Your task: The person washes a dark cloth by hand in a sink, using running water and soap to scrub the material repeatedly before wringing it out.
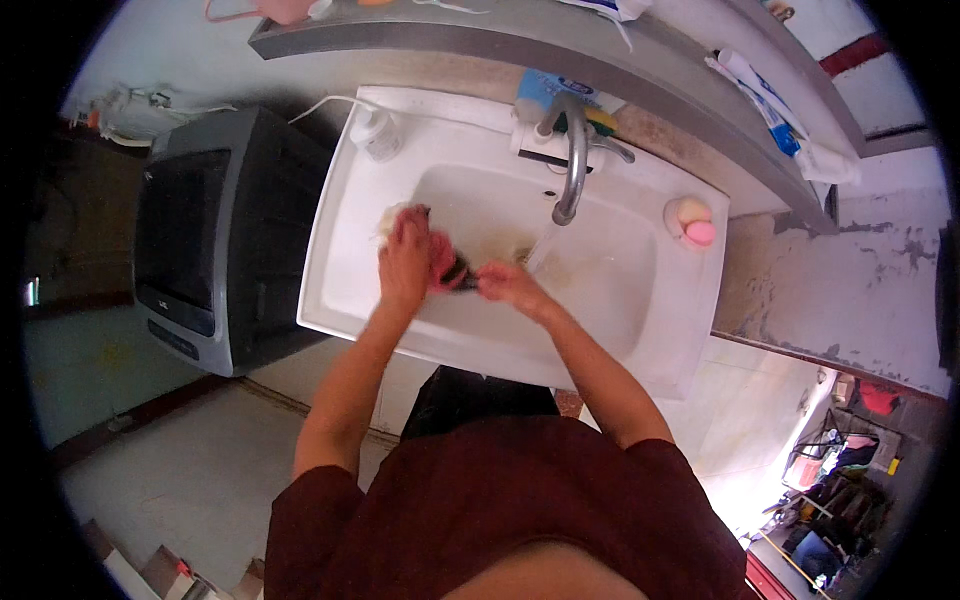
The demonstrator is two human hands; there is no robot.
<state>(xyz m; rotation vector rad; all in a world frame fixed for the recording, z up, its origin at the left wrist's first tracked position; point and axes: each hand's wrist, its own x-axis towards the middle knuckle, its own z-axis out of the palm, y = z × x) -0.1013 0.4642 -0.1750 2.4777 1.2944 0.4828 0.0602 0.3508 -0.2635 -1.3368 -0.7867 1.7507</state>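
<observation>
Over the left part of a white washbasin (510, 358), my left hand (406, 259) presses on a pink and dark piece of wet-looking cloth (448, 262). My right hand (510, 286) pinches the dark end of that cloth between its fingers. A pale bit, perhaps foam or cloth, shows behind my left fingers; blur hides what it is. The metal faucet (574, 165) arches over the basin, and a thin stream of water (538, 251) seems to fall from it, to the right of the cloth and just above my right hand. The drain lies near the stream.
A white bottle (377, 136) stands at the basin's back left corner. Pink and cream soap-like pieces (699, 231) sit at the right rim. Behind the faucet is a blue packet (534, 91). A grey shelf (450, 39) overhangs the back; a dark grey appliance (225, 247) stands left.
</observation>
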